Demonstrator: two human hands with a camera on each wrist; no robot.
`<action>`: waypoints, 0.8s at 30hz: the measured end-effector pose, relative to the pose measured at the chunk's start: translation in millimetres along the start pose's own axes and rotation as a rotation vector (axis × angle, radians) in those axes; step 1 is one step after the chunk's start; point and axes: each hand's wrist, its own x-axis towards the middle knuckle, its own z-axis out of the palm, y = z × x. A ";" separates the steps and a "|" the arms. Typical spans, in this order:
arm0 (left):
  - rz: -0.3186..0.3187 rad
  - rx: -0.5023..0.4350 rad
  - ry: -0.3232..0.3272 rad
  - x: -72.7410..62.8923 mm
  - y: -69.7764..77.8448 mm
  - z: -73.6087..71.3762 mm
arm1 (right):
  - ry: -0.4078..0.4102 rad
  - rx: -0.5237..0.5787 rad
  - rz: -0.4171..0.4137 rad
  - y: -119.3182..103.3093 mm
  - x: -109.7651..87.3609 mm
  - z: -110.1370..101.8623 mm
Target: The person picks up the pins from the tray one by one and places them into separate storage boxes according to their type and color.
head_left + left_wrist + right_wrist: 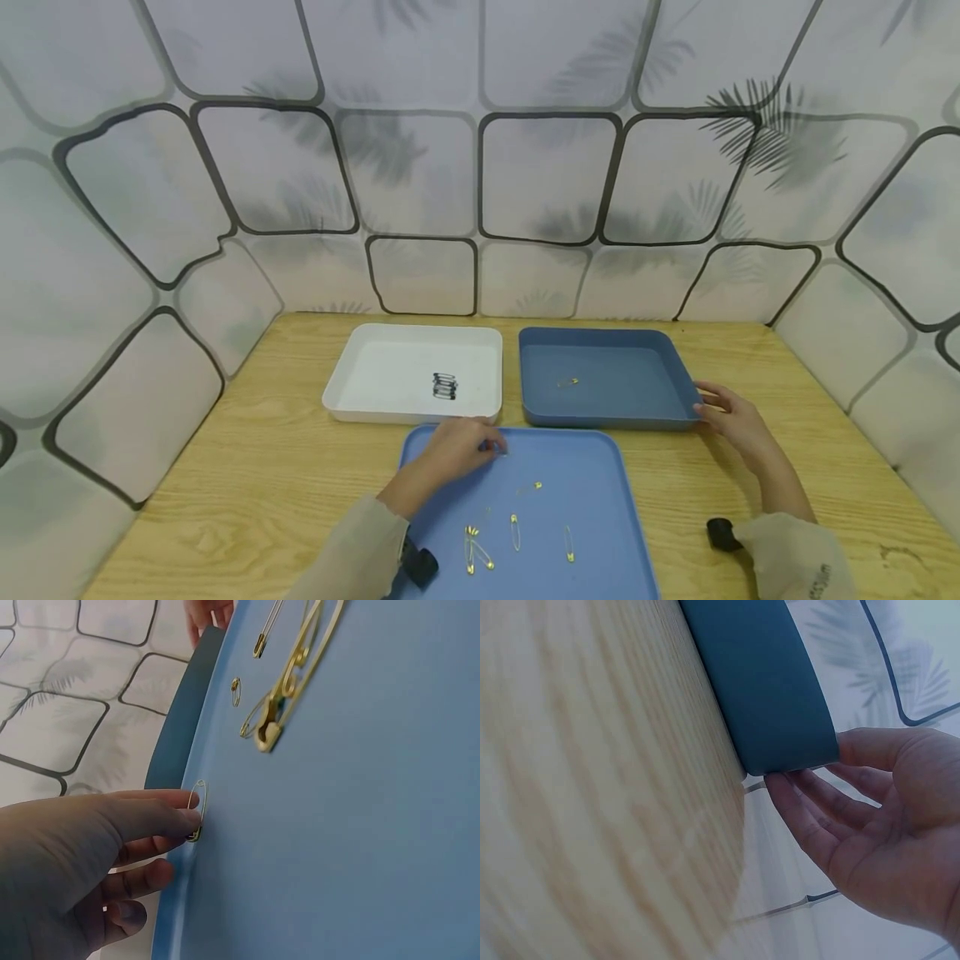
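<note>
Left hand (459, 447): reached forward, back upward, over the far edge of the light blue tray (577, 467); thumb and index finger pinch a safety pin (203, 813), the other fingers loosely bent. Right hand (737, 421): well apart from the left, thumb and fingers gripping the dark blue tray (622, 367) at its near right corner.

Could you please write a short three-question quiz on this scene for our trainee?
1. What does the left hand pinch?
2. True or false: the black pins lie in the light blue tray.
3. Fill in the blank: the right hand grips the edge of the ____ tray.

Key:
1. A gold safety pin.
2. False; they lie in the white tray.
3. Dark blue; it is the dark blue tray.
</note>
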 end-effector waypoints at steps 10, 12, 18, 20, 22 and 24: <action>-0.019 -0.058 -0.001 0.2 1.7 -3.9 | -0.003 -0.031 0.005 0.3 0.6 -0.9; -0.017 -0.071 0.011 1.2 1.7 -5.7 | -0.001 -0.042 0.007 0.5 1.0 -1.0; -0.009 -0.086 0.031 6.6 3.3 -13.5 | 0.006 -0.019 0.000 1.8 1.1 -0.7; -0.014 -0.094 0.025 8.4 4.8 -16.2 | 0.005 -0.002 -0.002 2.3 0.8 -0.5; -0.019 -0.117 0.018 10.6 6.8 -18.7 | 0.004 0.007 -0.001 2.6 0.8 -0.4; -0.019 -0.136 0.009 13.4 8.5 -20.6 | 0.003 0.011 -0.003 2.9 0.9 -0.5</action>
